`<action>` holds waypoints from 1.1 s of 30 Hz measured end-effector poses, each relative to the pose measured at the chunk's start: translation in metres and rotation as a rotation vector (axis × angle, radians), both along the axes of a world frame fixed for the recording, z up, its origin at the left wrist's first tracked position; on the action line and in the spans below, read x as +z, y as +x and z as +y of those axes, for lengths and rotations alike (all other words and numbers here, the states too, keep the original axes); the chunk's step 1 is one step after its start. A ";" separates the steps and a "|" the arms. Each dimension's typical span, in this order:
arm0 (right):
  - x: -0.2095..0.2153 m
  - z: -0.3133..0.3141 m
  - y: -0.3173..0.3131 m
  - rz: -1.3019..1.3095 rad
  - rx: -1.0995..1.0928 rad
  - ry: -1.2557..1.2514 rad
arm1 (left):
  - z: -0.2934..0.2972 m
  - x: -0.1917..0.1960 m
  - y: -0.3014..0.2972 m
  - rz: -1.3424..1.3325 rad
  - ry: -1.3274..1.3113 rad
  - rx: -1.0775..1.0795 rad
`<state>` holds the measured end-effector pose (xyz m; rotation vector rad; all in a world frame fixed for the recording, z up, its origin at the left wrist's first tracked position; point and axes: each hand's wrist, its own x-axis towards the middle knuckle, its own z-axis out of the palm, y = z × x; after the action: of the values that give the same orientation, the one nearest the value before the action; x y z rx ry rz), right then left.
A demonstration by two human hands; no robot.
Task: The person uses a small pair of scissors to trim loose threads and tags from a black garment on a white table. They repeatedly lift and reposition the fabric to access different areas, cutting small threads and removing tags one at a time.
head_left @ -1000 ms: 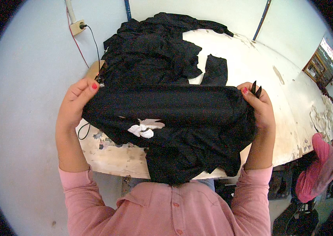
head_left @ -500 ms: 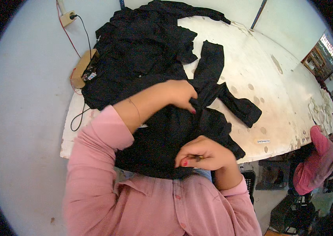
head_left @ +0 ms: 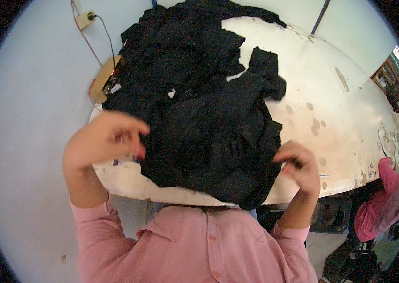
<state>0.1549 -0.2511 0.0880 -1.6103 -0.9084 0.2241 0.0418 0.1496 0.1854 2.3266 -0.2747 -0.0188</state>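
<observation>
A black cloth garment lies spread and wrinkled at the table's near edge, its lower end hanging slightly over. At its left side is my left hand, blurred by motion, with thumb and fingers closed on the cloth's edge. My right hand pinches the opposite edge with curled fingers. A small dark thing shows within the right hand's curled fingers, too blurred to name. Beyond the garment, a heap of more black garments covers the table's far left, and the two run together without a clear border.
The pale, stained table extends to the right. A power strip box with cords sits by the left wall, below a wall socket. White cloth lies at the far right, near another person's pink sleeve.
My hands have moved apart, the left one leftward and the right one to the right and up. The garment is now spread wider, and its loose sleeve-like strips no longer stick out to the right.
</observation>
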 end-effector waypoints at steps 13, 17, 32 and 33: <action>-0.066 0.037 0.015 -0.039 -0.783 -0.485 | -0.060 -0.075 0.140 -0.102 0.297 -0.015; -0.064 -0.020 0.025 -0.107 -0.969 -0.317 | 0.021 -0.039 0.120 -0.406 -0.108 0.669; -0.067 -0.101 0.061 -0.272 -1.491 -0.792 | 0.184 -0.065 -0.041 -0.741 -1.163 0.867; -0.063 -0.107 0.070 -0.223 -1.550 -0.842 | 0.185 -0.064 -0.044 -0.694 -1.181 0.878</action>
<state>0.2250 -0.3580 0.0248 -2.6770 0.5764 -0.7672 -0.0027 0.3348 0.1211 1.0345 0.3541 1.0791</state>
